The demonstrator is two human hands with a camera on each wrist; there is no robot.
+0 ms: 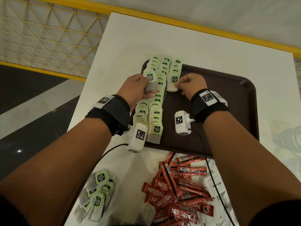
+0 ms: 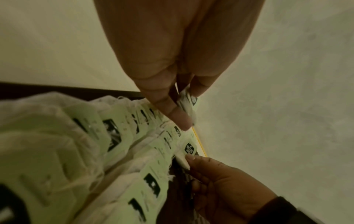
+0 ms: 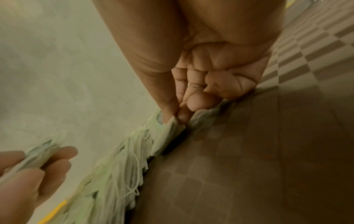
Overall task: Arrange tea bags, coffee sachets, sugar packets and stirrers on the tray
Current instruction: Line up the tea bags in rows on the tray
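Three rows of green-tagged tea bags (image 1: 157,101) overlap along the left side of the dark brown tray (image 1: 228,98). My left hand (image 1: 143,88) holds a small stack of tea bags (image 1: 151,81) above the left row; the same stack (image 2: 188,101) is pinched between thumb and fingers. My right hand (image 1: 187,86) pinches the nearest tea bag (image 1: 173,83) of the short right row, fingertips (image 3: 180,116) on its edge. Red coffee sachets (image 1: 175,191) lie heaped on the table in front of the tray. White sugar packets (image 1: 215,185) lie at their right.
A loose pile of tea bags (image 1: 96,191) lies on the white table (image 1: 130,38) near its front left. A black cable (image 1: 97,159) runs from my left wrist camera. A yellow mesh fence (image 1: 45,33) stands left of the table. The tray's right half (image 3: 268,151) is bare.
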